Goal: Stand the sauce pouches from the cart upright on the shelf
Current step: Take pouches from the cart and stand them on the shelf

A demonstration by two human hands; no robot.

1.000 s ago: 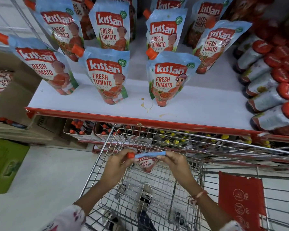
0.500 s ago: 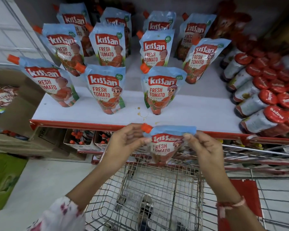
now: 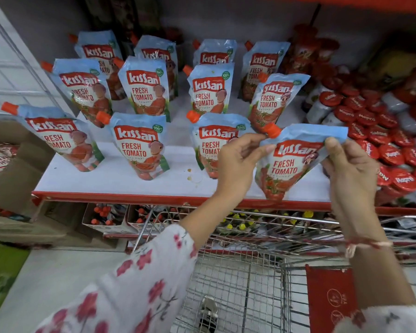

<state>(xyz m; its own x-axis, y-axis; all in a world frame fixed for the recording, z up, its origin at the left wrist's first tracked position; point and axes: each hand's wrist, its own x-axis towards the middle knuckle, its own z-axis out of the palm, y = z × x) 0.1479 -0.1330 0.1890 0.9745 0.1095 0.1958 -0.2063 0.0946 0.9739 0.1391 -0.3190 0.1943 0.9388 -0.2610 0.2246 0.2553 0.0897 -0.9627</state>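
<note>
A blue Kissan tomato sauce pouch (image 3: 288,164) with an orange cap hangs upright over the right front part of the white shelf (image 3: 120,179). My left hand (image 3: 238,162) pinches its top left corner by the cap. My right hand (image 3: 346,164) pinches its top right corner. The pouch's bottom tip sits at the shelf's red front edge; whether it touches the shelf I cannot tell. Several identical pouches (image 3: 139,145) stand upright in rows on the shelf to the left and behind. The wire cart (image 3: 238,284) is below my arms.
Red-capped jars (image 3: 360,121) lie stacked on the shelf's right side, close to my right hand. Cardboard boxes (image 3: 12,179) stand at the left. A lower shelf holds boxes of small bottles (image 3: 106,215). A small stain (image 3: 190,174) marks the shelf front.
Both hands lifted the pouch out of the cart, up and to the right, from below the shelf edge to over the shelf's front right area.
</note>
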